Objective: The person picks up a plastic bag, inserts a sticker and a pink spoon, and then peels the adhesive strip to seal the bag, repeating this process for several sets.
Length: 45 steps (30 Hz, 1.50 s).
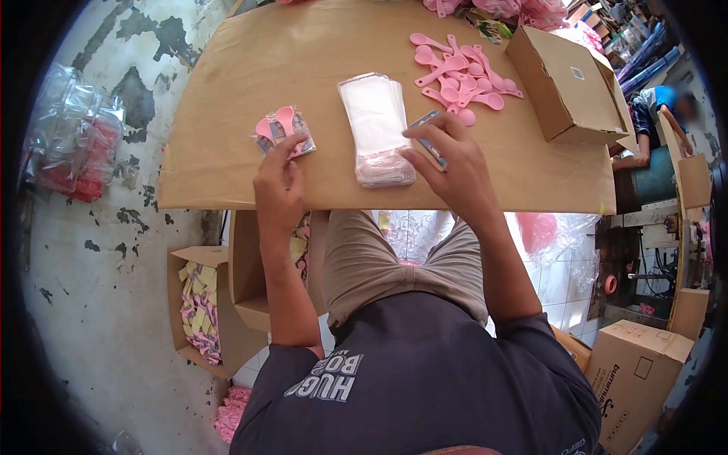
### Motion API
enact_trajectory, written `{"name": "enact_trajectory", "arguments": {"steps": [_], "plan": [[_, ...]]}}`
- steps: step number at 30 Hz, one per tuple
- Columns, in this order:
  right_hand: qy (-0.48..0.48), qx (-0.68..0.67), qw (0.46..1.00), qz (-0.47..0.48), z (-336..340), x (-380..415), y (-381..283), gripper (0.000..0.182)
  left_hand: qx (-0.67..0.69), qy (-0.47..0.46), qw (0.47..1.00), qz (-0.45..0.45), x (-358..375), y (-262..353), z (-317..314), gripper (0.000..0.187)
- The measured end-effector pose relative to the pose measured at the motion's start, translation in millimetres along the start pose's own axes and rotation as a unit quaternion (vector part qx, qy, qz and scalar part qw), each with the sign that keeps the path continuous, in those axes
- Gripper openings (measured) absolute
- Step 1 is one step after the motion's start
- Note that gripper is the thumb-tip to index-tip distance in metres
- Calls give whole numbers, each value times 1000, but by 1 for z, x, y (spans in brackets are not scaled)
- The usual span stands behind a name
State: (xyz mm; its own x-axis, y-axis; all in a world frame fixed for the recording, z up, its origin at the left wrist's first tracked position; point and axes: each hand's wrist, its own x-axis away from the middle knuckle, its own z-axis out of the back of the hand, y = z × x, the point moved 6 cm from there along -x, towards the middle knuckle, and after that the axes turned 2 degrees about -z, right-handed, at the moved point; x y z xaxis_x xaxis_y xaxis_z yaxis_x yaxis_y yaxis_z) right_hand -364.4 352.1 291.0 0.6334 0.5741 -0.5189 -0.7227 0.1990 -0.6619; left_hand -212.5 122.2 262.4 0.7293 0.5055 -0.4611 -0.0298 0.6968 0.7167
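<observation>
My left hand is at the left of the table, its fingers on two pink spoons that lie over a small clear packet with printed paper. A stack of clear plastic bags lies in the middle of the table. My right hand is just right of the stack, thumb and forefinger close together at its edge; whether they grip a bag is too small to tell. Under that hand lies a blue printed card, partly hidden by the fingers. A pile of pink spoons lies beyond it.
A cardboard box stands at the table's right. Open boxes with wrapped pieces are below the table's left edge. Plastic bags hang on the left wall. Another person sits at the far right. A closed carton stands lower right.
</observation>
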Motion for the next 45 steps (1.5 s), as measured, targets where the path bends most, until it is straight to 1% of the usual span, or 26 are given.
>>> {"name": "enact_trajectory", "arguments": {"steps": [2,6,7,9,12,14,16,19,21,22,24,25,26,27,28,29,31,32,33,34,35,37,38,40,42,45], "plan": [[-57,43,997,-8,-16,-9,1,21,-9,9,1000,-10,1,-8,-7,42],[-94,38,995,-5,-31,-14,13,22,17,37,999,-2,2,4,-10,33],[-91,29,995,-7,-32,-15,16,20,15,37,999,-1,4,10,-12,33],[-89,18,996,-11,-34,-15,18,17,74,9,997,-18,8,24,-22,22],[-59,-12,998,-34,-27,-19,19,13,62,-6,997,-41,8,40,-34,21],[-5,-44,999,-3,-20,-21,18,10,65,-9,997,-46,7,48,-40,21],[-3,-62,998,-6,-17,-22,17,11,68,-12,996,-53,4,55,-46,21],[2,-87,996,-12,-12,-23,10,11,47,-8,994,-95,1,62,-52,21],[5,-94,995,-15,-9,-22,5,12,-54,-43,986,-149,2,59,-62,25],[17,-93,996,6,-6,-20,0,12,-55,-42,986,-150,2,62,-61,25],[32,-89,995,26,-1,-16,-6,12,112,-66,991,-32,2,55,-60,35],[12,-72,995,64,-1,-12,-13,12,114,-68,991,-33,5,52,-60,35],[-9,-53,993,101,-2,-6,-19,12,255,-54,964,53,11,34,-62,39],[-9,-49,994,100,0,-1,-23,12,390,-39,910,139,17,16,-67,43],[-37,-54,993,94,-1,3,-29,13,436,-67,884,153,15,5,-72,39],[-65,-60,992,89,-3,7,-32,13,440,-68,883,152,11,21,-68,39],[-76,-70,990,97,2,13,-34,18,436,-142,874,163,7,54,-63,34],[-61,-87,993,47,10,14,-30,22,477,-134,849,183,10,42,-67,26],[-46,-105,993,-2,18,14,-24,27,480,-134,848,182,10,41,-65,26],[-26,-87,994,-60,23,16,-8,35,520,-130,821,195,12,41,-62,26],[-26,-85,994,-60,26,19,5,35,559,-125,792,208,15,42,-61,28],[25,133,978,-161,35,26,44,40,570,-100,784,224,18,50,-61,28],[26,136,977,-162,33,27,52,40,578,-74,776,239,19,52,-62,28],[44,248,954,-161,34,29,62,46,583,-66,772,245,21,55,-68,25],[25,233,957,-173,28,27,67,45,585,-57,769,251,24,49,-72,23],[12,187,963,-192,23,24,78,40,574,-50,794,196,28,31,-76,21]]}}
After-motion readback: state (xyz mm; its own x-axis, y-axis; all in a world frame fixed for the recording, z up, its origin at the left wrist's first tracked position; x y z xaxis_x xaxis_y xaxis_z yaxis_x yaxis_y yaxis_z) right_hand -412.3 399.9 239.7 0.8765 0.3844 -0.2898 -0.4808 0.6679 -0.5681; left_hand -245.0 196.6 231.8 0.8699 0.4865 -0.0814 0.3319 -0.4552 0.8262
